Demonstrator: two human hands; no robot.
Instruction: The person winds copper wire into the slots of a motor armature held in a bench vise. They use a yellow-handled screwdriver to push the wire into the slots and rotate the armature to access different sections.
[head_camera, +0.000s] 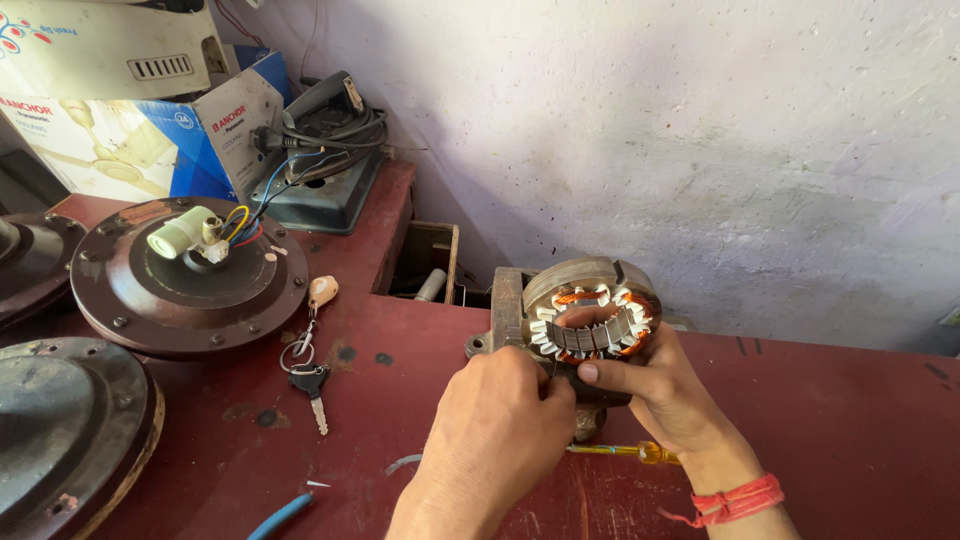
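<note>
My right hand (655, 390) grips a fan motor stator (597, 318), a metal ring with copper windings and white insulation, holding it upright above the dark red table (820, 430). The thumb lies across its inner steel core. My left hand (495, 430) is closed at the stator's lower left edge, its fingers pinching something there that stays hidden. A red thread band circles my right wrist. Behind the stator stands a rusty metal vise-like block (507, 300).
A yellow-handled screwdriver (640, 453) lies under my hands. Keys with a fob (312, 365) rest to the left. A brown fan motor housing (185, 285) with coloured wires, other housings (60, 430), cardboard boxes (120, 110) and a blue wire (280, 515) fill the left side.
</note>
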